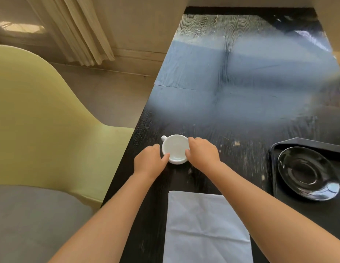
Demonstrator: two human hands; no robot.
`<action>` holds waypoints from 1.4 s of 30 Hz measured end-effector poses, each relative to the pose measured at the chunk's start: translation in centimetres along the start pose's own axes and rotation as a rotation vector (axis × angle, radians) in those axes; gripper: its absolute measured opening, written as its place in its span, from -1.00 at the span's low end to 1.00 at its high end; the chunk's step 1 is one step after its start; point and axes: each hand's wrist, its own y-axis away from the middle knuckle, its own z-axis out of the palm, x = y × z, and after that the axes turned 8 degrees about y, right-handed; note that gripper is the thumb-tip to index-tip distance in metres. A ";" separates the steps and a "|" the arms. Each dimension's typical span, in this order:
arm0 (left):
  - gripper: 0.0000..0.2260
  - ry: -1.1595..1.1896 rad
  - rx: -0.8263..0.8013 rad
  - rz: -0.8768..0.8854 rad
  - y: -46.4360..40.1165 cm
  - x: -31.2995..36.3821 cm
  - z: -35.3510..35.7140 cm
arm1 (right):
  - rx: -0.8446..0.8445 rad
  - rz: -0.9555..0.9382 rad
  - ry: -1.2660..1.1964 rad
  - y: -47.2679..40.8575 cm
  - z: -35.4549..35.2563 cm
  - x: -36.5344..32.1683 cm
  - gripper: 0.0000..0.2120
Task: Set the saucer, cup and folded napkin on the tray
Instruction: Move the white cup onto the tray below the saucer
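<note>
A white cup (175, 148) stands upright on the dark wooden table near its left edge, handle pointing far left. My left hand (149, 161) touches its left rim with the fingertips. My right hand (202, 150) wraps the cup's right side, thumb on the near rim. A black saucer (307, 172) lies on the black tray (305, 142) at the right. A pale blue napkin (207, 226) lies flat on the table between my forearms, close to me.
The dark table (241, 103) stretches away with a bright window reflection on its far half. A yellow-green chair (42, 120) with a grey seat cushion stands left of the table. Curtains (80, 29) hang at the back left.
</note>
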 end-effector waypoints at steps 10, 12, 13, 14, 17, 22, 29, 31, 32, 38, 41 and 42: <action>-0.74 0.650 0.008 -0.112 2.5 1.8 1.8 | 0.059 0.219 -0.563 3.6 0.4 0.9 -0.73; -0.70 0.682 0.011 -0.069 4.5 3.3 1.7 | 0.118 0.260 -0.670 6.5 0.2 2.2 -0.71; -0.69 0.692 0.006 -0.054 5.7 4.3 1.8 | 0.140 0.290 -0.724 8.2 0.0 3.0 -0.69; -0.69 0.702 -0.002 -0.040 6.9 5.4 2.0 | 0.159 0.324 -0.771 10.0 -0.3 3.9 -0.65; -0.72 0.748 -0.050 -0.022 11.0 9.0 3.4 | 0.154 0.445 -0.864 16.1 -1.4 7.1 -0.59; -0.71 0.758 -0.238 0.016 17.1 14.1 7.4 | 0.126 0.654 -1.019 25.3 -1.9 12.6 -0.63; -0.69 0.729 -0.414 -0.026 22.3 17.6 12.6 | 0.078 0.794 -1.026 31.9 1.2 17.6 -0.60; -0.68 0.705 -0.424 -0.043 23.2 18.0 13.4 | 0.063 0.798 -1.023 32.8 1.9 18.2 -0.60; -0.67 0.695 -0.423 -0.050 23.7 18.1 13.8 | 0.055 0.799 -1.025 33.2 2.2 18.5 -0.60; -0.67 0.714 -0.383 -0.066 25.6 18.6 15.1 | 0.039 0.766 -1.042 34.3 3.6 19.6 -0.60; -0.65 0.715 -0.368 -0.067 25.8 18.5 15.3 | 0.036 0.749 -1.030 34.4 3.9 19.7 -0.61; -0.65 0.709 -0.368 -0.063 25.9 18.5 15.3 | 0.034 0.743 -1.024 34.5 4.0 19.7 -0.60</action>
